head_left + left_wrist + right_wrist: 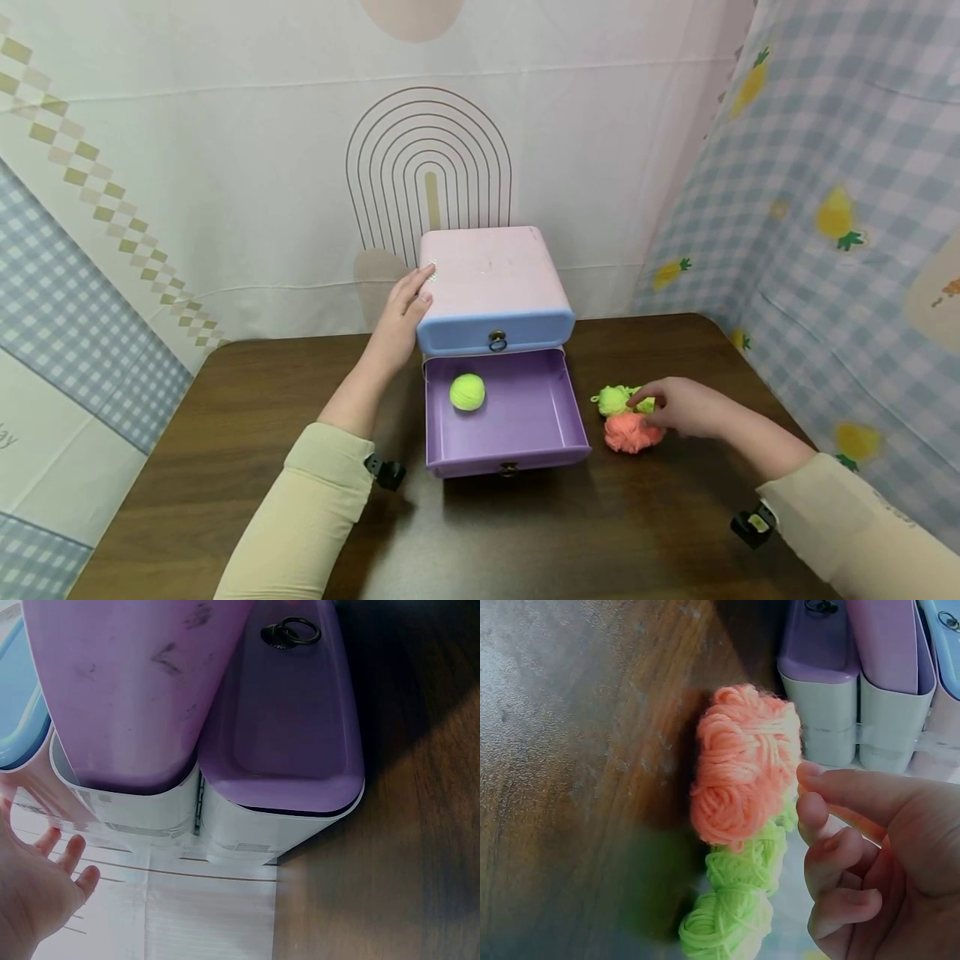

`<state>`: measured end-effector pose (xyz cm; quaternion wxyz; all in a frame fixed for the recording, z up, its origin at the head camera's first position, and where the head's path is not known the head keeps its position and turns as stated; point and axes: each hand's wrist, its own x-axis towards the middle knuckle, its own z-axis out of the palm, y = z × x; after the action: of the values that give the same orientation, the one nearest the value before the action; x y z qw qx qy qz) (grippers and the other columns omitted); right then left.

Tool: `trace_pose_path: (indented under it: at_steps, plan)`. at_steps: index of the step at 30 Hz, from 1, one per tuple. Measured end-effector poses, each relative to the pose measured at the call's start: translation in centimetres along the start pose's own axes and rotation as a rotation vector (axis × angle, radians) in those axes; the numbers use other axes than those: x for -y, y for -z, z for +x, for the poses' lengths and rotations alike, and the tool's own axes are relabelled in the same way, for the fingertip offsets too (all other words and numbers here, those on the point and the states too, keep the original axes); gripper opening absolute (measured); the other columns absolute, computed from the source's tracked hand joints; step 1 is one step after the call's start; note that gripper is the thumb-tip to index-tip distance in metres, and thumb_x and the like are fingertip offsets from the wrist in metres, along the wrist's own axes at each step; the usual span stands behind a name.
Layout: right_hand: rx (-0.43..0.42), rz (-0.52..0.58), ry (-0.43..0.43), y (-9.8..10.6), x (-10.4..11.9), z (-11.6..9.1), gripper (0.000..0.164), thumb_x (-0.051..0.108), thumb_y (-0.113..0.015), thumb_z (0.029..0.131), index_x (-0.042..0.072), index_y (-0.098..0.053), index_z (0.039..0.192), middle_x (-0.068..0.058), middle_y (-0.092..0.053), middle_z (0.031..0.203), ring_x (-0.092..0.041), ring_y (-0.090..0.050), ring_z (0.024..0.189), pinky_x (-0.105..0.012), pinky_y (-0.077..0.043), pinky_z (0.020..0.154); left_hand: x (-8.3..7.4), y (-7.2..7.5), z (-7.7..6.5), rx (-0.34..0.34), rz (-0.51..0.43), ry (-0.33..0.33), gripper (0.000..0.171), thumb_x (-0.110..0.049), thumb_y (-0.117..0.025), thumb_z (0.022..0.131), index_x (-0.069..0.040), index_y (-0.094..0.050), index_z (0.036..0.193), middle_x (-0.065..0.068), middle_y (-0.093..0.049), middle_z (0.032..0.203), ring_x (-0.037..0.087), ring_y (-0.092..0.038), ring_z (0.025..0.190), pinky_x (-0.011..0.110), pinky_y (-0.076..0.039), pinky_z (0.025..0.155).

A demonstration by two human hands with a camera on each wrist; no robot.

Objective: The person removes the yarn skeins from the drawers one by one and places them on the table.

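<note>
A stacked drawer cabinet with a pink top (491, 267) and a blue top drawer (495, 332) stands at the table's back. Its purple middle drawer (525, 417) is pulled out, holding a yellow-green yarn ball (467, 392). Along the cabinet's upper left side rests my left hand (397, 325), fingers extended; the left wrist view shows this hand (45, 885) as well. Over the yarn on the right hovers my right hand (686, 406), fingers loosely bent. Its thumb and forefinger come close to a coral yarn skein (746, 765), with green yarn (735, 900) beside it; contact is unclear.
The shut purple bottom drawer (292, 720) has a dark ring pull (296, 632). Brown wooden table (247, 433) lies on both sides of the cabinet. Patterned cloth (262, 167) hangs behind, and checked cloth (795, 250) hangs at the right.
</note>
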<state>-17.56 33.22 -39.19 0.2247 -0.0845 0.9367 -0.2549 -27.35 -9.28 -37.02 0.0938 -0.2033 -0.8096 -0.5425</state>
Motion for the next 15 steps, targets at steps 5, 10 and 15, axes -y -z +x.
trace_pose_path:
  at_steps: [5, 10, 15]
  plan:
    - [-0.006, 0.009, 0.000, 0.3, 0.2, -0.2, 0.034, 0.013, -0.067, 0.093, 0.005, -0.066, 0.126, -0.004, -0.062, 0.069, -0.011, -0.045, 0.048, -0.031, -0.044, 0.048, -0.1, 0.0, 0.0, 0.001, 0.003, 0.000, 0.052, -0.039, -0.042, 0.103, -0.024, -0.041, 0.153, 0.009, -0.024, 0.160, 0.027, -0.021, 0.147, 0.055, -0.016, 0.117]
    - [-0.029, 0.026, 0.018, 0.7, 0.4, -0.4, 0.034, 0.013, -0.067, 0.092, 0.005, -0.066, 0.126, -0.004, -0.060, 0.069, -0.012, -0.046, 0.049, -0.032, -0.045, 0.048, 0.0, 0.0, 0.0, 0.003, 0.003, -0.001, 0.052, -0.038, -0.041, 0.103, -0.023, -0.041, 0.153, 0.010, -0.024, 0.160, 0.028, -0.021, 0.147, 0.055, -0.017, 0.117]
    - [-0.028, 0.047, 0.043, 1.4, 0.9, -0.5, 0.034, 0.013, -0.067, 0.093, 0.005, -0.066, 0.127, -0.006, -0.059, 0.068, -0.013, -0.045, 0.048, -0.032, -0.044, 0.048, 0.0, 0.0, 0.1, 0.000, 0.007, -0.003, 0.052, -0.038, -0.042, 0.103, -0.023, -0.041, 0.153, 0.011, -0.024, 0.160, 0.029, -0.021, 0.147, 0.055, -0.017, 0.116]
